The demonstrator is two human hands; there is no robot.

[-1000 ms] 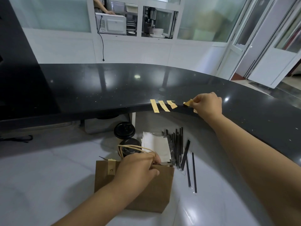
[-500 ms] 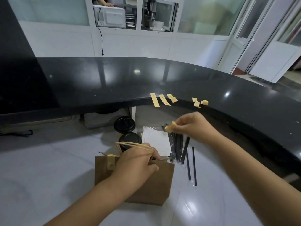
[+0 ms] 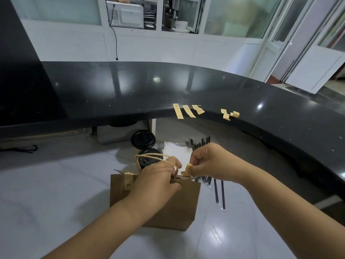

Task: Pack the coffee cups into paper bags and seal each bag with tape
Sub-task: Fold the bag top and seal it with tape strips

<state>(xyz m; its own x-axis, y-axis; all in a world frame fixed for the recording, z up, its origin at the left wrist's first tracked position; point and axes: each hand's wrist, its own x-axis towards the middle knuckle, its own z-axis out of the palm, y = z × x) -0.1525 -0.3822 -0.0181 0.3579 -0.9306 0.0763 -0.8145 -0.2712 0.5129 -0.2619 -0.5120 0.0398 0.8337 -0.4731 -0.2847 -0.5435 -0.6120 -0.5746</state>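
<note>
A brown paper bag (image 3: 179, 206) stands on the white surface in front of me. My left hand (image 3: 158, 176) pinches its top edge shut, the twine handles (image 3: 147, 157) looping over the fingers. One tape strip (image 3: 128, 181) sits on the bag's top left edge. My right hand (image 3: 209, 163) holds a curled tan tape piece (image 3: 187, 170) right at the bag's top right edge. Behind the bag stand two coffee cups with black lids (image 3: 143, 139), the nearer one (image 3: 146, 159) partly hidden.
Several spare tape strips (image 3: 186, 111) hang off the black counter's (image 3: 280, 124) curved edge, with two curled ones (image 3: 228, 114) further right. Wrapped black straws (image 3: 219, 193) and a white sheet (image 3: 177, 153) lie right of the bag. A microwave (image 3: 128, 14) is behind the window.
My right hand pulled a tape piece off the counter edge and carried it down to the bag's top. The left hand stayed on the bag.
</note>
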